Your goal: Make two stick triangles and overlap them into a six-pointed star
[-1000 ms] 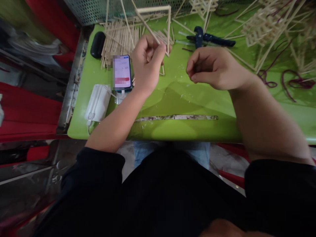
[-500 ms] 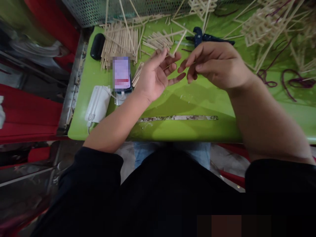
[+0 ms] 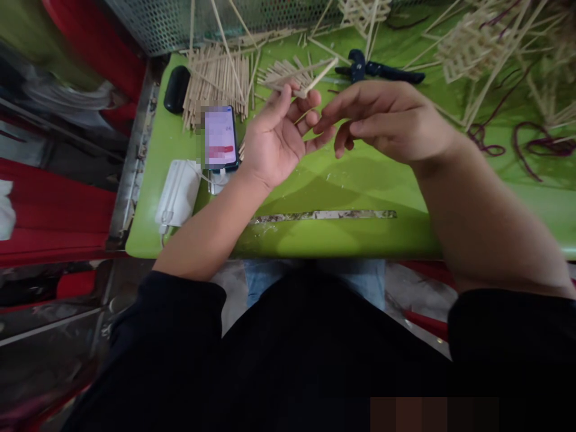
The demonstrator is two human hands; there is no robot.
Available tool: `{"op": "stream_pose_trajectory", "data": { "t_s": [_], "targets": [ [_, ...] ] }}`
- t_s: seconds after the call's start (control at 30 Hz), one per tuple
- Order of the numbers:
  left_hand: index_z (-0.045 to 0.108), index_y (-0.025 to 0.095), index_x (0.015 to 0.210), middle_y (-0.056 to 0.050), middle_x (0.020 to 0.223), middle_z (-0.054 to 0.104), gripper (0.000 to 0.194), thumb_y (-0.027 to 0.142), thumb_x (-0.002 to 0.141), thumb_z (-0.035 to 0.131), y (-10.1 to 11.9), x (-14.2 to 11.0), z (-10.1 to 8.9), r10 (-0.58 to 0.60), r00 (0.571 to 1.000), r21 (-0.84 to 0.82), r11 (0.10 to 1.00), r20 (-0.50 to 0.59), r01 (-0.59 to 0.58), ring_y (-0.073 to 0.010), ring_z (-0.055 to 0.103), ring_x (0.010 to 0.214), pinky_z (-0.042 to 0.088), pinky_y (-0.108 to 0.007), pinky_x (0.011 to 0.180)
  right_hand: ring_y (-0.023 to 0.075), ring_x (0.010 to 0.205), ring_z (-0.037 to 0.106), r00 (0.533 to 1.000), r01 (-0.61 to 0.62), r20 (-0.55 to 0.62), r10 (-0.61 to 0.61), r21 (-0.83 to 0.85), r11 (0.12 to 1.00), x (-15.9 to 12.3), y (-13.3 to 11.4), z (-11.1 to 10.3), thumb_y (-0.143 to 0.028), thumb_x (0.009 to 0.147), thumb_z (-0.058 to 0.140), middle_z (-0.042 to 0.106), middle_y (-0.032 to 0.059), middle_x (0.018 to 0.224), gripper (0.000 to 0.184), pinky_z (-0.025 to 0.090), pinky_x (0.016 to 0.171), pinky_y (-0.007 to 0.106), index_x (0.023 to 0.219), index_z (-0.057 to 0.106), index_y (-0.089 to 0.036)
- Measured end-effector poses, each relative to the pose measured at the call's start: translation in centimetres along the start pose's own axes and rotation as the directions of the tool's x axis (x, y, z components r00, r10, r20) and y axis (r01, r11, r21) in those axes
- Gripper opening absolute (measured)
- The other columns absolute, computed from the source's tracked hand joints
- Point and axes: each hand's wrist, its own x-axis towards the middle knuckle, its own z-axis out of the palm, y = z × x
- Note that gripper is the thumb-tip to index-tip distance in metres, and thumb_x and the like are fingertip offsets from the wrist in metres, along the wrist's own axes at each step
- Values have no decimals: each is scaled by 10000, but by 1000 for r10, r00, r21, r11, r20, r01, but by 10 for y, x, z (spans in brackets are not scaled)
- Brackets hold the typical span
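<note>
Thin pale wooden sticks (image 3: 322, 77), joined at an angle, are pinched between the thumb and fingers of my left hand (image 3: 276, 135), palm turned up. Where the sticks meet the fingertips is partly hidden. Close beside it, my right hand (image 3: 389, 120) has bent fingers spread apart, their tips by the left fingers, with nothing visible in them. Just beyond the hands lie a small pile of short sticks (image 3: 288, 71) and a dark-handled cutter (image 3: 359, 66) on the green table (image 3: 360, 180).
A larger pile of sticks (image 3: 216, 81) lies at the back left, near a black case (image 3: 177, 90). A lit phone (image 3: 220, 138) and a white power bank (image 3: 179, 192) sit on the left. Stick lattices (image 3: 472, 48) and purple cord (image 3: 486, 144) occupy the right.
My right hand has moved slightly left, its fingertips closer to my left hand. The held sticks have tilted lower. My left hand stays nearly in place.
</note>
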Motion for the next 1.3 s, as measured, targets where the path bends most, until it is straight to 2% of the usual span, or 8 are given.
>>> {"op": "stream_pose_trajectory", "data": {
  "t_s": [0.13,0.23,0.4,0.6,0.8,1.0,1.2,1.3],
  "targets": [
    [817,446,1286,-23,1212,903,170,544,1148,798,-1,5,-8,17,1000,58,998,18,-18,-298,838,1383,746,-408,1088,273,874,787,1000,-24,-3,24,-14,1000,-1,0,-3,-447,874,1014,895,53,1218,413,551,764,434,1263,958,-319],
    [833,545,1315,18,1174,917,187,554,1137,776,0,8,-11,23,998,64,998,54,-27,-284,726,1579,695,-434,1203,268,866,783,999,-39,-33,37,-49,998,-1,2,-5,-473,876,1023,904,38,1240,403,572,796,440,1247,953,-331],
    [826,415,1101,26,1074,875,161,372,1219,725,4,7,-8,62,985,112,990,163,-81,-238,550,1723,552,-407,1361,220,868,776,999,-33,-12,32,-150,988,0,6,-13,-532,930,1039,899,26,1293,407,575,786,397,1261,936,-317],
    [772,365,1021,25,1095,843,248,379,1257,696,3,8,-8,112,970,181,971,217,-153,-241,655,1554,592,-393,1307,200,837,734,998,-57,3,62,-348,936,-3,7,-13,-572,1032,948,856,12,949,328,510,729,359,1224,933,-306],
    [835,432,1124,13,1105,882,29,420,1142,816,0,15,-13,120,988,125,984,94,-131,-269,770,1462,718,-355,1063,250,874,726,995,-81,12,100,-492,867,-4,7,-19,-542,990,964,881,27,1002,225,536,801,420,1002,925,-320],
    [786,347,1016,17,1068,841,197,348,1207,736,0,18,-15,165,960,150,968,225,-202,-216,818,1067,685,-303,849,267,919,687,997,-47,31,65,-398,916,-3,3,-18,-594,934,986,850,33,1049,325,511,803,444,854,838,-316],
    [748,310,992,19,1000,811,250,273,1225,666,1,19,-10,194,962,125,967,193,-220,-163,754,822,666,-256,753,279,966,666,999,-39,19,49,-349,936,-5,-7,-11,-508,868,1032,718,44,904,526,476,846,445,679,599,-276],
    [802,366,1080,13,1016,832,187,303,1212,686,1,21,-12,177,972,99,976,152,-193,-189,796,930,694,-286,825,278,1004,674,1000,-5,9,9,-346,938,-5,-8,-12,-471,831,1049,719,58,970,560,469,836,431,705,544,-265]
  ]
}}
